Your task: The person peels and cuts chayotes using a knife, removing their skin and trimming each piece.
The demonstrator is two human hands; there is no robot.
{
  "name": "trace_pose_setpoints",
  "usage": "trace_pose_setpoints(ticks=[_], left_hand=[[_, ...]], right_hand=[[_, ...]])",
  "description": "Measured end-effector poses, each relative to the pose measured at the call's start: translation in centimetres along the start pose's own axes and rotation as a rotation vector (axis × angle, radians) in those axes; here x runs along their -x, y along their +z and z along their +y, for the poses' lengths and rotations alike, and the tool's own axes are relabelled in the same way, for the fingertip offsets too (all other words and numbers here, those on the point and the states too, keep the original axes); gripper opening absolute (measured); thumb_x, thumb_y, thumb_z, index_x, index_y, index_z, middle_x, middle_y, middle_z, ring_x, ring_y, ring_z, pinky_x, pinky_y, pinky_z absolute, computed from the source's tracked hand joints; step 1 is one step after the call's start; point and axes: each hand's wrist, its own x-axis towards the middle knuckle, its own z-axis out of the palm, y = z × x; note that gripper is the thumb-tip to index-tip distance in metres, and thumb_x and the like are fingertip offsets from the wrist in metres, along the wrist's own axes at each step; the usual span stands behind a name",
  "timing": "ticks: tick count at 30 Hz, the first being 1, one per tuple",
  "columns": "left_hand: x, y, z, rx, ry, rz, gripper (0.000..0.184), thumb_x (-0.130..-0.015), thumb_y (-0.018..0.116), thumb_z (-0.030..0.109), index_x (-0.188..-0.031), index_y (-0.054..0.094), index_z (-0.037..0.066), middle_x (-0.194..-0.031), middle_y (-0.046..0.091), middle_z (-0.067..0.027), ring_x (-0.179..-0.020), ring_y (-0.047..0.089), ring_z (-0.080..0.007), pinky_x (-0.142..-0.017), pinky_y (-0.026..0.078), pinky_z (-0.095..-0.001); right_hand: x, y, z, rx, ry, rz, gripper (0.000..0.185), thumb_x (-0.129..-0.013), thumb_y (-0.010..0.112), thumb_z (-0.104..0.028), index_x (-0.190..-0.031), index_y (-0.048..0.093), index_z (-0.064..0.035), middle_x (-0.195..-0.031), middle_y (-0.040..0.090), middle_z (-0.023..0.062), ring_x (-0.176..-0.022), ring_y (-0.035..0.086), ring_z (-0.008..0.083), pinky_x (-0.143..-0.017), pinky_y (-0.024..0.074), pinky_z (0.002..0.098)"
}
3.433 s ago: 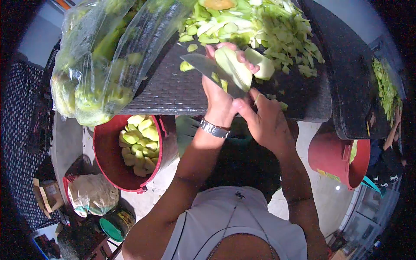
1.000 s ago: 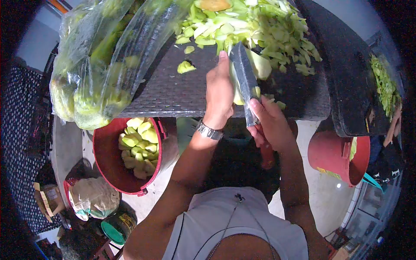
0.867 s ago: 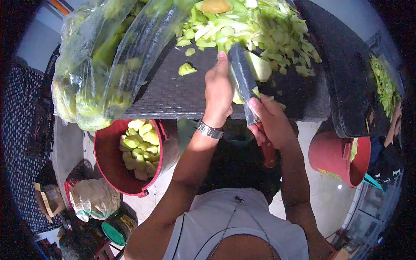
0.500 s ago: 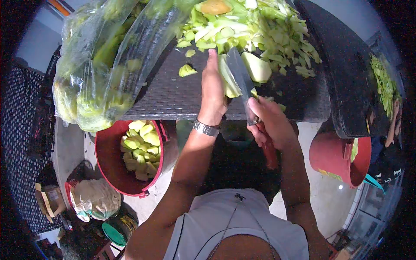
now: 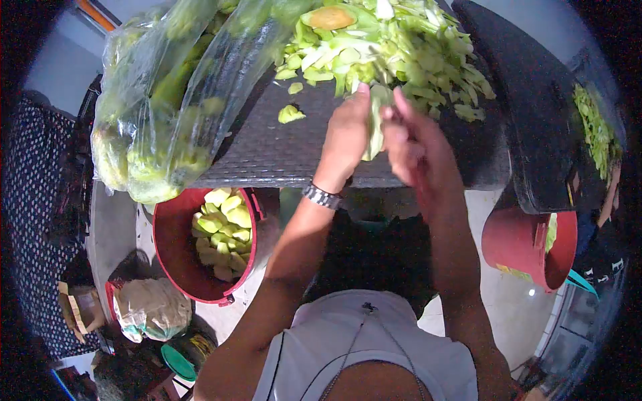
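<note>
So the long, pale green peeled piece (image 5: 376, 127) is right between the person's two hands, over the near part of the dark woven-look desk (image 5: 261, 150). Can't tell if it's touching the top. The left grip (image 5: 346, 130) is wrapped along its left side, thumb up near the far end, and it's clearly holding the thing. The right grip (image 5: 421, 144) is up against the other side, pretty blurred, fingers curled round a red-handled knife (image 5: 423, 186). I honestly can't make out the blade through the blur.

Just past the fingertips there's a big messy heap of green and white peelings (image 5: 401, 50), so the far side's pretty blocked. A green chunk with a tan oval middle (image 5: 331, 18) sits on top of it. Couple of loose scraps (image 5: 291, 113) lie left of the hands, then a bulky clear plastic bag (image 5: 150, 127) stuffed with green produce takes up that whole side and hangs over the near edge. Below that is a round red bucket (image 5: 175, 257) with pale green chunks (image 5: 224, 234) inside. Another red bucket (image 5: 511, 244) is off to the right.
</note>
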Motion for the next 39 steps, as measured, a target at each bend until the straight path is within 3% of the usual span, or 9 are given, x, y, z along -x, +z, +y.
trace_pose_setpoints(ticks=[3, 11, 14, 19, 24, 29, 32, 35, 39], left_hand=[[-0.2, -0.8, 0.4, 0.588, -0.297, -0.144, 0.062, -0.107, 0.036, 0.054, -0.102, 0.064, -0.001, -0.084, 0.069, -0.0136, -0.068, 0.069, -0.0233, -0.057, 0.060, -0.0371], [1.2, -4.8, 1.5, 0.718, -0.217, -0.315, 0.053, -0.105, 0.046, 0.047, -0.109, 0.064, -0.002, -0.088, 0.069, -0.0156, -0.076, 0.071, -0.0264, -0.060, 0.061, -0.0418], [5.9, -12.2, 1.3, 0.491, -0.214, -0.255, 0.048, -0.102, 0.052, 0.042, -0.121, 0.061, -0.002, -0.108, 0.070, -0.0143, -0.079, 0.071, -0.0247, -0.068, 0.061, -0.0387], [14.2, -20.7, 5.5, -1.044, -0.056, 0.206, 0.040, -0.093, 0.074, 0.032, -0.114, 0.068, -0.001, -0.095, 0.073, -0.0199, -0.084, 0.069, -0.0153, -0.076, 0.053, -0.0341], [13.1, -15.1, 8.0, -0.790, 0.115, 0.334, 0.030, -0.090, 0.076, 0.020, -0.110, 0.070, -0.001, -0.098, 0.074, -0.0179, -0.086, 0.073, -0.0206, -0.079, 0.055, -0.0325], [1.8, -5.7, 5.9, -1.060, 0.863, -0.324, 0.050, -0.082, 0.074, 0.008, -0.129, 0.060, 0.008, -0.125, 0.064, -0.0170, -0.116, 0.061, -0.0377, -0.098, 0.051, -0.0454], [-5.1, -1.7, 4.1, -1.086, 0.930, -0.666, 0.060, -0.076, 0.077, 0.007, -0.133, 0.057, 0.007, -0.126, 0.063, -0.0188, -0.116, 0.061, -0.0392, -0.098, 0.050, -0.0456], [-7.9, 1.2, 4.5, -1.215, 0.783, -0.941, 0.061, -0.076, 0.079, 0.011, -0.134, 0.058, 0.009, -0.119, 0.065, -0.0195, -0.111, 0.062, -0.0414, -0.095, 0.050, -0.0484], [-8.9, 1.8, 3.6, -1.209, 0.714, -0.968, 0.049, -0.080, 0.079, 0.018, -0.125, 0.062, 0.007, -0.108, 0.067, -0.0213, -0.102, 0.063, -0.0441, -0.089, 0.051, -0.0510]], right_hand=[[-0.8, -0.3, -1.4, -0.009, -0.203, 0.113, 0.030, -0.103, 0.058, -0.038, -0.113, 0.061, -0.0099, -0.064, 0.053, -0.0061, -0.042, 0.039, 0.0005, -0.037, 0.0319, 0.0182], [0.8, -4.6, -3.2, 0.358, -0.346, 0.224, 0.036, -0.100, 0.061, -0.035, -0.126, 0.058, -0.0109, -0.071, 0.060, 0.0000, -0.047, 0.047, 0.0065, -0.043, 0.0392, 0.0228], [2.9, -5.7, -3.6, 0.610, -0.398, 0.414, 0.037, -0.098, 0.064, -0.037, -0.122, 0.057, -0.0102, -0.071, 0.061, 0.0016, -0.046, 0.049, 0.0063, -0.042, 0.0406, 0.0234], [4.4, -8.2, -5.5, 0.887, -0.387, 0.466, 0.033, -0.098, 0.063, -0.038, -0.116, 0.059, -0.0105, -0.073, 0.063, 0.0024, -0.050, 0.052, 0.0076, -0.042, 0.0389, 0.0242], [1.1, -8.2, -3.6, 1.115, -0.455, 0.497, 0.032, -0.100, 0.061, -0.031, -0.125, 0.058, -0.0102, -0.073, 0.060, 0.0024, -0.050, 0.048, 0.0068, -0.044, 0.0398, 0.0245], [3.2, -7.5, -2.7, 1.448, -0.690, 0.623, 0.031, -0.098, 0.065, -0.025, -0.124, 0.062, -0.0096, -0.077, 0.064, 0.0054, -0.064, 0.058, 0.0119, -0.062, 0.0508, 0.0325], [3.7, -11.1, -3.3, 1.747, -0.970, 0.827, 0.030, -0.095, 0.065, -0.023, -0.120, 0.063, -0.0066, -0.080, 0.070, 0.0175, -0.076, 0.070, 0.0387, -0.074, 0.0544, 0.0471], [5.5, -13.5, -4.8, 1.922, -1.062, 0.787, 0.031, -0.099, 0.064, -0.028, -0.122, 0.065, -0.0079, -0.074, 0.063, 0.0055, -0.063, 0.061, 0.0135, -0.061, 0.0494, 0.0325], [8.1, -8.7, -7.6, 1.269, -0.677, 0.780, 0.033, -0.102, 0.059, -0.037, -0.114, 0.066, -0.0059, -0.069, 0.059, 0.0015, -0.052, 0.057, 0.0119, -0.049, 0.0431, 0.0287]])
